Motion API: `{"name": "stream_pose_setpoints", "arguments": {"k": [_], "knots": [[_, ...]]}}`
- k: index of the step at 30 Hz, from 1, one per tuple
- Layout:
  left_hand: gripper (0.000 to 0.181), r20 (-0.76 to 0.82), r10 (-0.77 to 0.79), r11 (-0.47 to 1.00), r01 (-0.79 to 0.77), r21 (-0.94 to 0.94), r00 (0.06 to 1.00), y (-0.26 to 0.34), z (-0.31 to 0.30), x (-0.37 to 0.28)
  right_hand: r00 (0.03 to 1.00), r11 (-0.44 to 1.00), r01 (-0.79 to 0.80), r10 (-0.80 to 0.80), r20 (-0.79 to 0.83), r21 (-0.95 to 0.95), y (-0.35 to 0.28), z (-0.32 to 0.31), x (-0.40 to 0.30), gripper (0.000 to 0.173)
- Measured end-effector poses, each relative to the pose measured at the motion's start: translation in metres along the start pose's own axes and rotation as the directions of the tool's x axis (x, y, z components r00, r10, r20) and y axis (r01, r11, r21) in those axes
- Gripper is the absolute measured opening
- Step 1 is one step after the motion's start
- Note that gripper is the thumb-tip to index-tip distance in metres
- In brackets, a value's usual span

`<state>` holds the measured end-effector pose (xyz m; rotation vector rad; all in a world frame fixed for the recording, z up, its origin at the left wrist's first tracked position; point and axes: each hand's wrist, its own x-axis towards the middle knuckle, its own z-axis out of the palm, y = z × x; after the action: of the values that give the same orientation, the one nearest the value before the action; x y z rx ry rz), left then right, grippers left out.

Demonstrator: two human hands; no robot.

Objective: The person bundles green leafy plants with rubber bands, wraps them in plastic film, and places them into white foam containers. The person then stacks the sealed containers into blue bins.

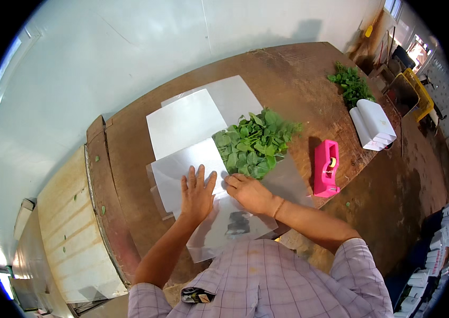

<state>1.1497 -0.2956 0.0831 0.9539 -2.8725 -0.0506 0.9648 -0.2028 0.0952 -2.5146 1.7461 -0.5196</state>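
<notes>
My left hand (197, 194) lies flat, fingers spread, on a white corrugated sheet (180, 169) at the middle of the table. My right hand (250, 192) has its fingertips at that sheet's right edge, beside the lower side of a bunch of leafy green stems (254, 143); whether it pinches the edge is unclear. The stems' left side meets the white sheet. A second white sheet (184, 123) lies just above. Clear plastic film (232, 234) spreads under my hands towards my shirt, and more film or pale sheeting (234, 95) lies behind.
A pink tape dispenser (325, 169) stands on the brown table (288, 67) to the right. Farther right are white wrapped bundles (372, 124) with green leaves (351, 83) beside them. A pale wall (129, 43) rises behind the table. White items (433, 258) are stacked at the lower right.
</notes>
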Motion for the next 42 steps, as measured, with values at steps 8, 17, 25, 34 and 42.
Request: {"name": "stream_pose_setpoints", "arguments": {"k": [8, 17, 25, 34, 42], "knots": [[0.060, -0.119, -0.054, 0.990, 0.038, -0.133, 0.991, -0.016, 0.037, -0.013, 0.989, 0.930, -0.052, 0.098, -0.107, 0.364, -0.023, -0.015, 0.088, 0.028], [0.063, -0.152, -0.049, 0.999, 0.050, 0.001, 0.987, -0.001, 0.020, -0.012, 0.161, 0.247, -0.608, 0.969, -0.188, 0.754, 0.104, -0.037, -0.148, 0.015], [0.065, -0.205, 0.001, 1.000, 0.003, 0.017, 0.979, 0.004, 0.021, -0.006, 0.066, 0.003, -0.582, 0.997, 0.043, 0.813, 0.118, -0.044, -0.250, 0.033], [0.060, -0.194, -0.020, 1.000, 0.023, 0.011, 0.981, -0.002, 0.025, -0.010, 0.124, 0.165, -0.684, 0.986, -0.110, 0.710, 0.066, -0.013, -0.290, 0.032], [0.059, -0.173, -0.046, 0.999, 0.045, -0.010, 0.984, -0.003, 0.021, -0.009, 0.488, 0.060, -0.294, 0.868, 0.096, 0.954, -0.025, -0.018, -0.076, 0.027]]}}
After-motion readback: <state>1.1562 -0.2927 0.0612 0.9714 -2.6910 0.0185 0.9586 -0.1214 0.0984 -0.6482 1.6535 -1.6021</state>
